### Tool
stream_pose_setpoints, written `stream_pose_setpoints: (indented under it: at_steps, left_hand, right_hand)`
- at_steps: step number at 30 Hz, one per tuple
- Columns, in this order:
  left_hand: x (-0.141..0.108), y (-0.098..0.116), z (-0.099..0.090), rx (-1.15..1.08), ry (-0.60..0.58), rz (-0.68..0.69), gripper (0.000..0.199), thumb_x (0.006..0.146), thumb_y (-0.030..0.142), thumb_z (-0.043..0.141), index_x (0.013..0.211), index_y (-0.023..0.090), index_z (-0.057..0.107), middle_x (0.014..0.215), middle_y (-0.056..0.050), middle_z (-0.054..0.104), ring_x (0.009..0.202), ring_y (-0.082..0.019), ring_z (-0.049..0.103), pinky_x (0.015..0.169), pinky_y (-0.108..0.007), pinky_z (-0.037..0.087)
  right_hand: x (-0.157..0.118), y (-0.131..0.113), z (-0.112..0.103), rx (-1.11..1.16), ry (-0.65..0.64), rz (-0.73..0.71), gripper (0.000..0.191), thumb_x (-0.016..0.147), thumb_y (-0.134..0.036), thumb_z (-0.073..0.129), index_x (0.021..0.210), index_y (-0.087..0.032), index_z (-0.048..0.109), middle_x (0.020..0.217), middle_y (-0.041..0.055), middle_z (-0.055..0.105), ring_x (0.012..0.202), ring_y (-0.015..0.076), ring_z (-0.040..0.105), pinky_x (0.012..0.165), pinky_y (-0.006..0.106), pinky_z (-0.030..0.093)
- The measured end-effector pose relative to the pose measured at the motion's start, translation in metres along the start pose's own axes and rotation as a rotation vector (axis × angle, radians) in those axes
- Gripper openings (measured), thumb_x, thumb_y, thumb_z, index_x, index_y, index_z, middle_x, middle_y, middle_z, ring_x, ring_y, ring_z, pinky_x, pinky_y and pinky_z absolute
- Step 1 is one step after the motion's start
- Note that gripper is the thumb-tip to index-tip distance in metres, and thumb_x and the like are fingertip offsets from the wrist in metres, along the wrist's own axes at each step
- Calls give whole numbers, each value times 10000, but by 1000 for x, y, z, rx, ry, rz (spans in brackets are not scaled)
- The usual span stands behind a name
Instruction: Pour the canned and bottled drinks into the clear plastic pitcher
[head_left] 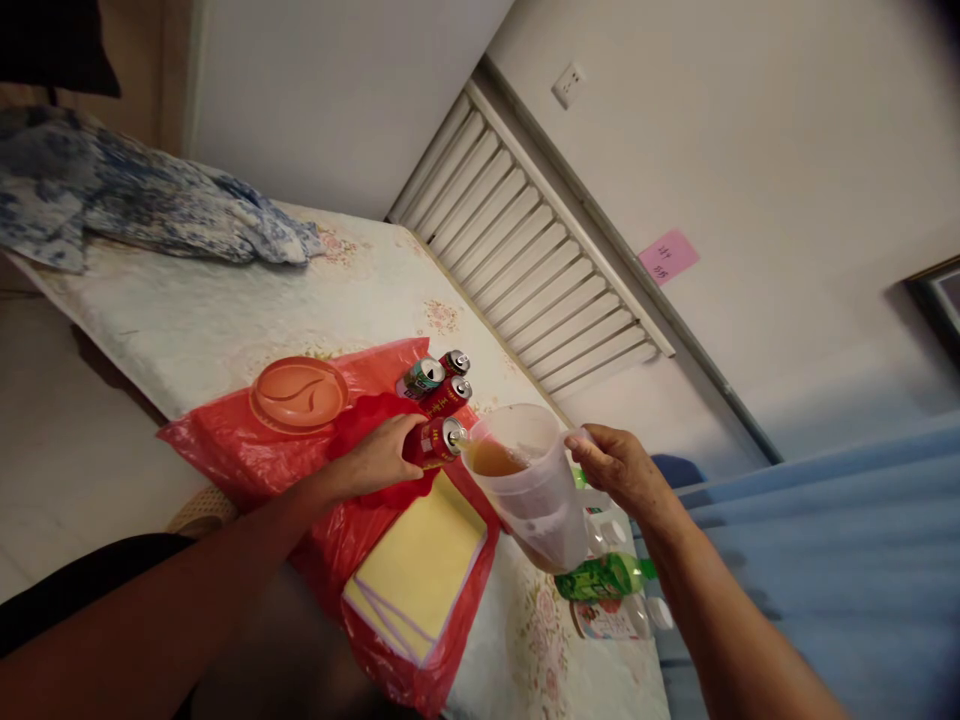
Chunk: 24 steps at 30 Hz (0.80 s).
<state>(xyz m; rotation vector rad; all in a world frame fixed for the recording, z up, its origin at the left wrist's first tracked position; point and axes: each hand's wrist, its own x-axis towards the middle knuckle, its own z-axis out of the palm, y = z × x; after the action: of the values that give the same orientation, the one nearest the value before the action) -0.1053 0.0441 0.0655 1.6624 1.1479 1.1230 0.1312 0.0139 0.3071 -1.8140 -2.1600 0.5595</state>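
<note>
My left hand point(390, 455) is wrapped round a red drink can point(431, 443) with an open top. A translucent plastic pitcher point(536, 505) leans toward the can, and my right hand point(611, 465) grips its handle. Amber liquid point(495, 458) lies inside the pitcher along the lip nearest the can. A little yellowish liquid shows between that lip and the can top; its direction of flow I cannot tell. Just behind the held can stand a green can point(420, 377), a red can point(448, 397) and a darker red can point(454, 362).
Red plastic sheeting point(315, 520) covers part of the flowered tablecloth point(375, 285). On it are an orange round lid point(301, 393) and yellow cloths point(420, 560). Plastic bottles point(600, 577) lie beyond the pitcher. A patterned cloth point(172, 205), a radiator point(525, 240) and a blue curtain point(832, 540) surround the table.
</note>
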Motion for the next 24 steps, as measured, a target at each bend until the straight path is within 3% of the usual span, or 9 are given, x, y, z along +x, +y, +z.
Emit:
stream_pose_setpoints:
  at_steps: [24]
  left_hand:
    - [1,-2,0,4,-4,9,551,600,206,677,1139,222,563,1161,-61,652,1032,-259,637,873,-322,490]
  right_hand:
    - [1,5,-5,-53,0,-8,525,778,-687,576,605,-196,506,471,-61,374,449,83,312,435,223,257]
